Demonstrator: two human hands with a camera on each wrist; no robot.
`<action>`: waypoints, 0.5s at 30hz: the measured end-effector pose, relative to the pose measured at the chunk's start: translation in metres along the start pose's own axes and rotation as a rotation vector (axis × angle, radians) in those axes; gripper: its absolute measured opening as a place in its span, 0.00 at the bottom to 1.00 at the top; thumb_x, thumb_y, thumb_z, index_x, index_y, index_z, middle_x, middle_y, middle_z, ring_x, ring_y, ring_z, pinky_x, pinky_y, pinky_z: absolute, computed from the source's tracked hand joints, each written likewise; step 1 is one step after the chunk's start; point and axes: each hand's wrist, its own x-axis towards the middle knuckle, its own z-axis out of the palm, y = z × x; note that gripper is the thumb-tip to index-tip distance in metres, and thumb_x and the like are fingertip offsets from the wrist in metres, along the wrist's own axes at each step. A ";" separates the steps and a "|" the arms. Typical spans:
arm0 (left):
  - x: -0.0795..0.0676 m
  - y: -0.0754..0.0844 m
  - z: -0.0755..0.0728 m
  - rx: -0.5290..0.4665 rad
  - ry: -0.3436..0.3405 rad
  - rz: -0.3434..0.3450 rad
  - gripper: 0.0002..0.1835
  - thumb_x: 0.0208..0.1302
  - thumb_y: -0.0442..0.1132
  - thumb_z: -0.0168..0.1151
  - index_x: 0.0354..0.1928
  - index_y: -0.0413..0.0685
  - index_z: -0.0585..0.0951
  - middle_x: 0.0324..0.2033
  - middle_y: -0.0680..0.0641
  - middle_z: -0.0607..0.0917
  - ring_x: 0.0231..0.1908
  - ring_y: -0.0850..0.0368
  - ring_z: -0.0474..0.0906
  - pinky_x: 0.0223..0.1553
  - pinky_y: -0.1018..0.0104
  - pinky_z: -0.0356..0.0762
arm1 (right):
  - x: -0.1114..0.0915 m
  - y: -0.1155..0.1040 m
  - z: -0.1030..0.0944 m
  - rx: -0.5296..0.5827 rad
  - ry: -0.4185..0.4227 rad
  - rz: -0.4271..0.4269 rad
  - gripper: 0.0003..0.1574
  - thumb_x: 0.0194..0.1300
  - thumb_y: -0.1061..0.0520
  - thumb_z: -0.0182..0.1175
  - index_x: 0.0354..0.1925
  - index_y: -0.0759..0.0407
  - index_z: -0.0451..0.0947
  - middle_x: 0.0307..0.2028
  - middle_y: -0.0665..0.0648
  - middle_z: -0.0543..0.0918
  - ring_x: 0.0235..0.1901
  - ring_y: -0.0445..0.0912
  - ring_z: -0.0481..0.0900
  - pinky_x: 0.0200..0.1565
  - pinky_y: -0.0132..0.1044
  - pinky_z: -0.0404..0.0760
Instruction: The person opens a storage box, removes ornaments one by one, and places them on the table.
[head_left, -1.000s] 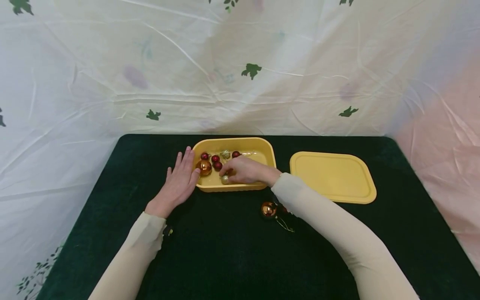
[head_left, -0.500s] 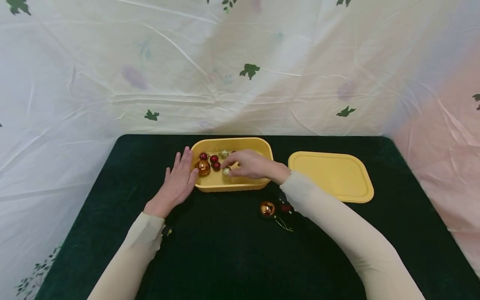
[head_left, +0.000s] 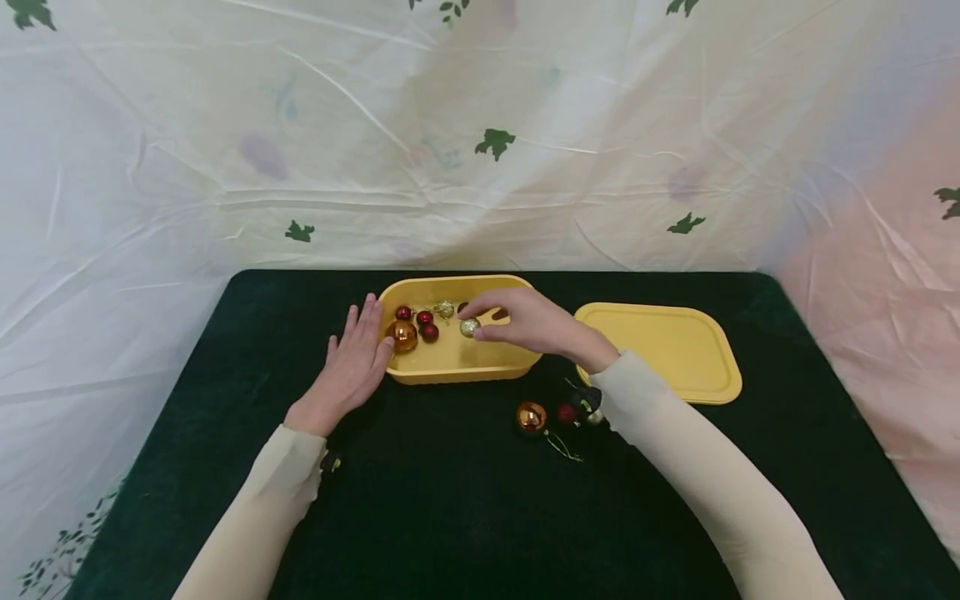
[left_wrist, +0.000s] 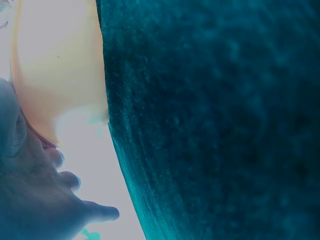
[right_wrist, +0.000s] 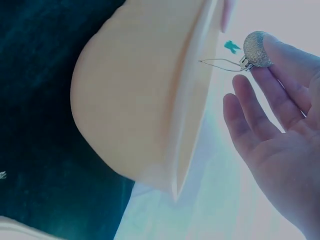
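Between thumb and fingers my right hand (head_left: 528,321) pinches a small glittery gold bauble (right_wrist: 257,49), its thin loop hanging free. That hand is over the right part of a yellow container (head_left: 450,371). Flat against the container's left end lies my left hand (head_left: 348,367), fingers straight and thumb at the rim. Inside the container, near its left end, are a large shiny copper bauble (head_left: 402,336), several small dark red baubles (head_left: 424,318) and another gold bauble (head_left: 445,309). My right hand partly hides what lies beneath it.
A yellow lid (head_left: 660,350) lies on the dark green table to the right. In front of the container sit a copper bauble (head_left: 532,417) with a gold loop and a dark red bauble (head_left: 567,413), beside a gold one partly behind the right sleeve.
My right hand has lifted the gold bauble from the container's floor and moved it up and to the right. My left hand stays at the container's left end.
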 end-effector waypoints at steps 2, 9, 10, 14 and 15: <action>0.000 0.000 0.000 0.000 0.002 0.001 0.39 0.84 0.55 0.33 0.83 0.51 0.30 0.82 0.47 0.30 0.80 0.39 0.26 0.72 0.24 0.36 | -0.007 0.002 -0.003 0.011 0.034 0.009 0.21 0.73 0.51 0.66 0.60 0.53 0.84 0.59 0.49 0.84 0.60 0.48 0.78 0.63 0.48 0.77; 0.001 0.000 0.001 -0.008 0.006 0.009 0.39 0.84 0.55 0.33 0.83 0.51 0.30 0.82 0.48 0.30 0.80 0.39 0.26 0.72 0.24 0.35 | -0.033 0.007 -0.016 0.050 0.132 0.048 0.21 0.73 0.51 0.66 0.61 0.52 0.83 0.57 0.49 0.84 0.61 0.51 0.79 0.63 0.52 0.77; 0.001 0.000 0.001 -0.008 0.007 0.010 0.39 0.84 0.55 0.33 0.83 0.51 0.30 0.82 0.48 0.30 0.80 0.40 0.26 0.72 0.24 0.35 | -0.037 0.008 -0.017 0.055 0.143 0.050 0.21 0.73 0.51 0.66 0.61 0.52 0.83 0.57 0.49 0.84 0.60 0.52 0.79 0.63 0.53 0.77; 0.002 0.000 0.001 -0.009 0.011 0.012 0.39 0.84 0.55 0.33 0.83 0.51 0.31 0.82 0.47 0.30 0.80 0.40 0.26 0.72 0.24 0.36 | -0.049 0.012 -0.023 0.075 0.175 0.055 0.21 0.73 0.50 0.66 0.61 0.53 0.82 0.57 0.51 0.84 0.58 0.52 0.79 0.64 0.54 0.77; 0.002 0.000 0.001 -0.008 0.012 0.012 0.39 0.84 0.54 0.33 0.83 0.51 0.31 0.82 0.47 0.30 0.80 0.40 0.26 0.72 0.24 0.36 | -0.052 0.012 -0.025 0.082 0.181 0.059 0.22 0.73 0.50 0.65 0.62 0.53 0.82 0.57 0.51 0.84 0.58 0.51 0.79 0.64 0.54 0.77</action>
